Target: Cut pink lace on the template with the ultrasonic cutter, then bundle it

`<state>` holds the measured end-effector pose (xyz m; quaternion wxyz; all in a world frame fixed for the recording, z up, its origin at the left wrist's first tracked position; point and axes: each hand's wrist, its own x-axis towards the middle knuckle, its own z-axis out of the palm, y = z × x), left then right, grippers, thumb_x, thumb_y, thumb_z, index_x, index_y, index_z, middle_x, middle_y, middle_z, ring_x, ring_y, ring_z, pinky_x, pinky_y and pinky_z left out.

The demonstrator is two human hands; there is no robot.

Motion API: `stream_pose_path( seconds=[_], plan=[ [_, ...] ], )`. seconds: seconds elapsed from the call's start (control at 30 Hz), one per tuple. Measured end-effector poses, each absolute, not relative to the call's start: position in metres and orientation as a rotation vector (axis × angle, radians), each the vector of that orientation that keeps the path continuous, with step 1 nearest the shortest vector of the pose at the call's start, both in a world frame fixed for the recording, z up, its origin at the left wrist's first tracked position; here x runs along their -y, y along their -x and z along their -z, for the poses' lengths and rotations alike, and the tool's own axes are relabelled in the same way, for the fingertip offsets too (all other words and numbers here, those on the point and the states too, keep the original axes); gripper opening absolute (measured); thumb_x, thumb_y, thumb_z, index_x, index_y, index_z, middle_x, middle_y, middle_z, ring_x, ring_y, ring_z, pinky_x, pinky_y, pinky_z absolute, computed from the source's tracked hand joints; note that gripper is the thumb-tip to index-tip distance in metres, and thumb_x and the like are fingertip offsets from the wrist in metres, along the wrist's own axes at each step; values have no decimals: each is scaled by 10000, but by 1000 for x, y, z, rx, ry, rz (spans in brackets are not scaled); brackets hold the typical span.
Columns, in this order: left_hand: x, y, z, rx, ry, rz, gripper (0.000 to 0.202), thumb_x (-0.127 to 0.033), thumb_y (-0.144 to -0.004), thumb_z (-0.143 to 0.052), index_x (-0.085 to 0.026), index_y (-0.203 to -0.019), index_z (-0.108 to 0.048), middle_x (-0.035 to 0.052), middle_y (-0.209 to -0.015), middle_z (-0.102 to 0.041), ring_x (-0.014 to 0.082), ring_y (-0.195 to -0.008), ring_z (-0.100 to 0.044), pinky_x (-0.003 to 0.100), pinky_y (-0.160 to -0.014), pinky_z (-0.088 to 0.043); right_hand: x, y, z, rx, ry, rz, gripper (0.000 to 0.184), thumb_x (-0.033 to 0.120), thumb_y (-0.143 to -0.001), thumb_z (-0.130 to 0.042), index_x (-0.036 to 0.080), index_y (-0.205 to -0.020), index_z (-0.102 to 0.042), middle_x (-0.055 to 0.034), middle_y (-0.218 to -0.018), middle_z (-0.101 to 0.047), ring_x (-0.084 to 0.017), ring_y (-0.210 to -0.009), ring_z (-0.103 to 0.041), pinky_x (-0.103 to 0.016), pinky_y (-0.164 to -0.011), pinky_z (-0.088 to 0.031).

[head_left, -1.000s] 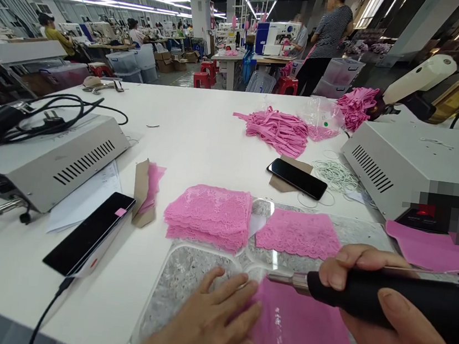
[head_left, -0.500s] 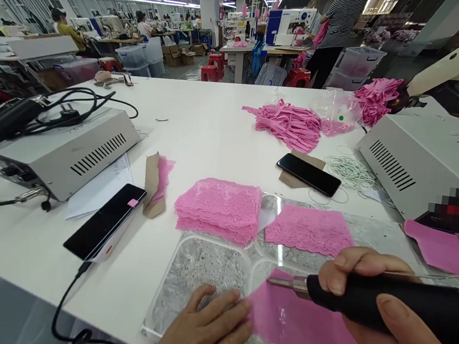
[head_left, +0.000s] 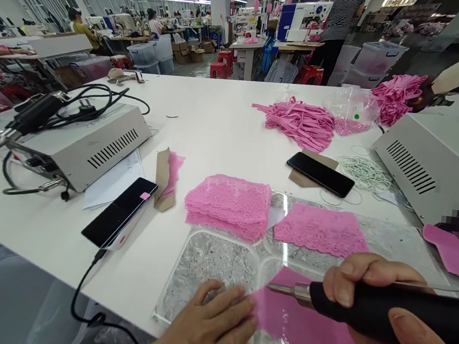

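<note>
My right hand [head_left: 398,332] is closed round a black handheld tool [head_left: 379,312] whose metal tip points left over a pink fabric piece [head_left: 302,329]. That piece lies on a clear plate [head_left: 210,262] over a grey speckled surface. My left hand [head_left: 210,331] rests flat with fingers stretched out, its fingertips on the left edge of the pink fabric. Just beyond lie a stack of pink lace pieces [head_left: 229,204] and a single pink lace piece [head_left: 320,229].
Grey machine boxes stand at left [head_left: 82,143] and right [head_left: 436,158]. Two phones [head_left: 119,220] [head_left: 320,173], a heap of pink straps [head_left: 300,124], white elastic loops [head_left: 363,172] and a cardboard piece with pink fabric [head_left: 165,178] lie on the white table [head_left: 214,120]. People work at sewing stations behind.
The view has shifted left and down, so everything sits further right in frame. My hands, the tool and the pink fabric keep nearly the same pose.
</note>
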<state>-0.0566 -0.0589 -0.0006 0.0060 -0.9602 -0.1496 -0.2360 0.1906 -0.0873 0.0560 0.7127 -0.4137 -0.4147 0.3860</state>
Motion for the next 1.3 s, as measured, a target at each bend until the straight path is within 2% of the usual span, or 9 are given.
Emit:
stream_pose_path(
  seconds=[0.37,0.53,0.87,1.03,1.17,1.3],
  plan=[
    [59,54,-2,481,3003,800,338,-389,-1025,-424,-180,-1142,-663,42,-1227,-668,182,-1222,-537,360,-1105,-289,89,-193,-50,993,884,-840,110,337,-859,-590,249,-902,-640,-47,-780,-540,-168,-573,-549,-340,-517,-539],
    [57,52,-7,501,3016,896,361,-384,-1038,-397,-164,-1105,-674,15,-1190,-692,168,-1173,-566,336,-1110,-267,88,-190,-49,1042,892,-839,148,400,-846,-622,266,-906,-628,-26,-782,-537,-157,-554,-541,-332,-503,-547],
    [58,52,-8,510,3015,847,366,-390,-1037,-389,-170,-1120,-669,13,-1206,-690,175,-1156,-582,342,-1071,-325,88,-184,-56,1045,905,-894,159,409,-860,-648,259,-836,-600,-10,-732,-537,-154,-571,-566,-324,-545,-555],
    [53,55,-7,395,2979,710,385,-358,-1052,-337,-180,-1131,-669,39,-1173,-707,179,-1147,-601,350,-1046,-374,83,-192,-59,980,825,-901,113,353,-856,-667,253,-904,-644,-18,-806,-558,-142,-608,-587,-306,-567,-561],
    [43,50,-5,332,2920,782,324,-274,-1040,-377,-180,-1079,-684,14,-1098,-735,157,-1085,-633,330,-1081,-332,82,-220,-65,880,818,-760,137,354,-805,-696,231,-863,-674,-17,-797,-559,-132,-587,-569,-291,-536,-549],
    [32,30,-11,291,2939,805,266,-192,-998,-421,-176,-1070,-677,28,-1158,-712,169,-1120,-618,340,-1052,-370,92,-242,-63,835,873,-616,109,324,-782,-698,224,-825,-681,-14,-771,-560,-129,-582,-559,-279,-527,-549]
  ],
)
